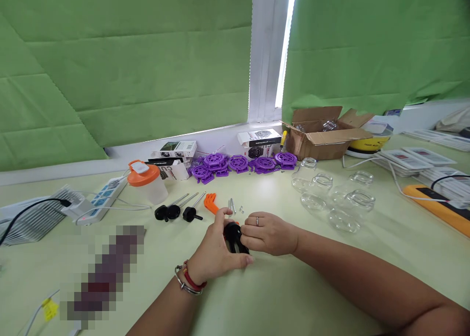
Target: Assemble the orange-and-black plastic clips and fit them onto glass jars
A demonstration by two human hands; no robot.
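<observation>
A black plastic part (232,232) with an open slot is between my two hands, low over the table. My left hand (216,250) is wrapped round its left side, thumb below and fingers above. The curled fingers of my right hand (266,233) press on its right side; their tips are hidden. A bit of orange shows behind the part. Just beyond lie orange curved pieces (210,203), long metal screws (232,205) and small nuts (241,209). To the left are black knob-like parts with metal rods (190,213).
Purple plastic wheel-shaped parts (238,163) line the back, before small printed boxes (259,143). Clear jars (345,218) and an open cardboard box (319,147) stand right. An orange-lidded cup (156,189), a power strip (106,199) and cables are left.
</observation>
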